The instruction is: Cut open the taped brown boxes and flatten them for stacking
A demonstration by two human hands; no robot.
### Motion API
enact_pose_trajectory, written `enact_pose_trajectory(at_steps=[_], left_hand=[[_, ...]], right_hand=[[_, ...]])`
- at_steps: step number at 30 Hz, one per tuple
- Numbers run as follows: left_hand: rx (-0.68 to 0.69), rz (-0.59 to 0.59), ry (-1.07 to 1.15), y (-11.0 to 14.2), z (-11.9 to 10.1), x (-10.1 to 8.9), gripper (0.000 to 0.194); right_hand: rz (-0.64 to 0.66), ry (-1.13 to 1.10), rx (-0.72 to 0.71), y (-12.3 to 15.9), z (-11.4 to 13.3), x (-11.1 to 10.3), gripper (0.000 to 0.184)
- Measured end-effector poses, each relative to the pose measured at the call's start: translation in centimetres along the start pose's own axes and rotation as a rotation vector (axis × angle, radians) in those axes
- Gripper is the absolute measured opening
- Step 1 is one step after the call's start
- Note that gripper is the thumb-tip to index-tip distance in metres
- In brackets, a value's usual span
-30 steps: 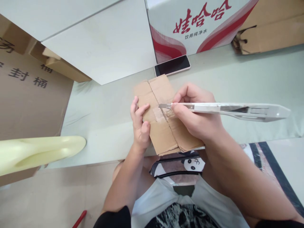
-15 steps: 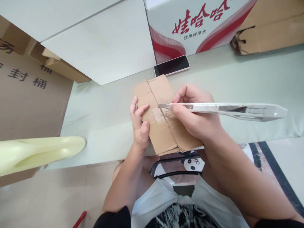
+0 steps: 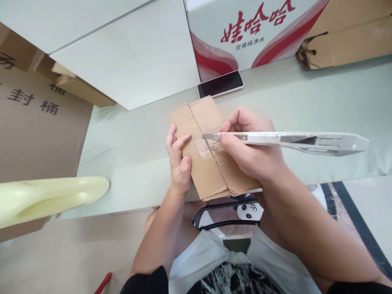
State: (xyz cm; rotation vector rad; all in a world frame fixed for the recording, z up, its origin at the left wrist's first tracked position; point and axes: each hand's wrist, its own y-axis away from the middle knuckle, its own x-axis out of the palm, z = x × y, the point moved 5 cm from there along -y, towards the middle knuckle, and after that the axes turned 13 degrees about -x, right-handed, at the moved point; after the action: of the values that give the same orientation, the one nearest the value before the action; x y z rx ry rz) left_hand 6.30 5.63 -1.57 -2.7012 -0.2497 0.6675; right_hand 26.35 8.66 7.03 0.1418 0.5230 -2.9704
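Note:
A small brown cardboard box (image 3: 205,173) lies on the pale table, with a seam running along its top and clear tape across the middle. My left hand (image 3: 180,159) grips its left side, fingers bent over the edge. In my right hand (image 3: 254,143) is a utility knife (image 3: 294,139) with a whitish handle, pinched near the blade end between thumb and fingers. Its short blade points left and lies over the seam by the tape; whether the tip has gone into the seam I cannot tell.
Behind the box lies a phone (image 3: 220,84), in front of a white and red carton (image 3: 245,49). A white cabinet-like block (image 3: 131,57) stands back left. Large cardboard boxes (image 3: 36,134) are at the left, and a pale yellow curved object (image 3: 61,194) juts in. Another carton (image 3: 352,36) sits back right.
The view has shifted very slightly. Both hands, the utility knife and the cardboard box keep practically the same places relative to each other.

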Motion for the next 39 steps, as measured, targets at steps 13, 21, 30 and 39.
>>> enact_pose_trajectory(at_steps=[13, 21, 30, 39], left_hand=[[0.009, 0.007, 0.023, 0.03, 0.07, 0.06, 0.051], [0.006, 0.001, 0.001, 0.03, -0.02, 0.06, 0.052], [0.0, 0.003, 0.027, 0.05, -0.06, -0.01, 0.05], [-0.013, 0.0, 0.02, 0.04, 0.04, 0.09, 0.052]], right_hand=[[-0.011, -0.011, 0.0, 0.11, -0.09, 0.02, 0.017], [-0.01, -0.012, 0.005, 0.01, 0.09, -0.11, 0.015], [-0.001, -0.017, 0.012, 0.05, 0.01, 0.01, 0.017], [-0.004, 0.018, 0.046, 0.22, -0.12, -0.18, 0.017]])
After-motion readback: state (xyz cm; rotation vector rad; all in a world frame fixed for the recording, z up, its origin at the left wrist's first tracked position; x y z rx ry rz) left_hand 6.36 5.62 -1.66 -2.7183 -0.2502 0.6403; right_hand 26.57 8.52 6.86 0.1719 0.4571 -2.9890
